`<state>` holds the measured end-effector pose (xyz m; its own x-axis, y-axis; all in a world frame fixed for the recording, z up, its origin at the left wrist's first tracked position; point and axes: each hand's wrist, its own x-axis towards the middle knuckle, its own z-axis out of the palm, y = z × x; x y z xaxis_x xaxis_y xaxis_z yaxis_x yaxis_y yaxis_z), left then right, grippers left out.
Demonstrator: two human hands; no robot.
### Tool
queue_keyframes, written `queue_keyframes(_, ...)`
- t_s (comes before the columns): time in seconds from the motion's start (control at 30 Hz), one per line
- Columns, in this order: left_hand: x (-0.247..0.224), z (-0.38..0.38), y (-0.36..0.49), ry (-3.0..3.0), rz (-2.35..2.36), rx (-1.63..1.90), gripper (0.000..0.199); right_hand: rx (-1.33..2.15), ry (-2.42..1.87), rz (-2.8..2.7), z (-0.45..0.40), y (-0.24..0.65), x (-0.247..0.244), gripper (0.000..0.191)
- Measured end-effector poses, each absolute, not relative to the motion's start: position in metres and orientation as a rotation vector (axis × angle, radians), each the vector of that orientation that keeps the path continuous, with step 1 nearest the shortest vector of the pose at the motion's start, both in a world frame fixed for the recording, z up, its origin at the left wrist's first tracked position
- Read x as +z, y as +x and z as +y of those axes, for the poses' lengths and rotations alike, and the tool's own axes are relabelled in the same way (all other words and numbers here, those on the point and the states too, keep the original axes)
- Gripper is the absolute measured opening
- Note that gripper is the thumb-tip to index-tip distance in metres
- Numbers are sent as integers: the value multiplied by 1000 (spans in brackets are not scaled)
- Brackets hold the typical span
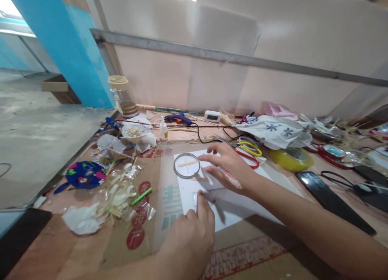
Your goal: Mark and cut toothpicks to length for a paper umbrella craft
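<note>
A round ring (174, 169) lies on white paper (233, 213), with thin wooden sticks (187, 164) crossed inside it. Just below it are a few loose toothpick-like sticks (201, 179). My right hand (232, 162) holds a pinkish clear pen (229, 177) against the palm, its fingertips bent beside the ring's right edge. On the lower part of the paper, my left hand (192, 235) rests with the index finger stretched out over a clear plastic ruler (195, 199). That finger and hand hide part of the ruler.
Scissors with yellow (251, 147) and red handles lie beyond my right hand, near yellow tape (291, 158). A glue bottle (163, 130) and blue glue gun (178, 118) are at the back. Scraps (121, 195) cover the left; a black phone (333, 201) lies right.
</note>
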<state>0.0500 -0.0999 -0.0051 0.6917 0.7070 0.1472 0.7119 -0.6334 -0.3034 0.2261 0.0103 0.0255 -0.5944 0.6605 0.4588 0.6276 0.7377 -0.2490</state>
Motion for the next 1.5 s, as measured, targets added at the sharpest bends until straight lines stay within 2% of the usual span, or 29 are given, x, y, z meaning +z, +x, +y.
queue_keyframes(0.1, -9, -100, 47, -2569, -1098, -19, 43, 143, -994, -2411, 26, 220, 32, 23)
queue_keyframes(0.2, -13, -97, 44, -2576, -1051, -68, 44, 250, -1030, -2552, 43, 208, 29, 32)
queue_keyframes(0.3, -15, -95, 43, -2535, -1031, -121, 40, 136, -1028, -2680, 58, 196, 22, 37)
queue_keyframes(0.63, -11, -96, 44, -2494, -1069, -96, 33, -25, -789, -2887, 85, 183, 12, 11)
queue_keyframes(0.87, -10, -93, 43, -2485, -1031, -43, 36, -118, -665, -3018, 85, 181, 25, 11)
queue_keyframes(1.03, -10, -92, 42, -2475, -1006, -2, 38, -146, -841, -2928, 75, 191, 45, 17)
queue_keyframes(1.17, -9, -94, 43, -2499, -1046, 18, 40, 76, -1027, -2646, 47, 208, 47, 15)
queue_keyframes(1.3, -5, -96, 44, -2551, -1072, 13, 38, 278, -977, -2546, 15, 226, 28, 14)
queue_keyframes(1.5, 3, -98, 46, -2600, -1101, 12, 32, 329, -1121, -2528, -10, 237, 2, 5)
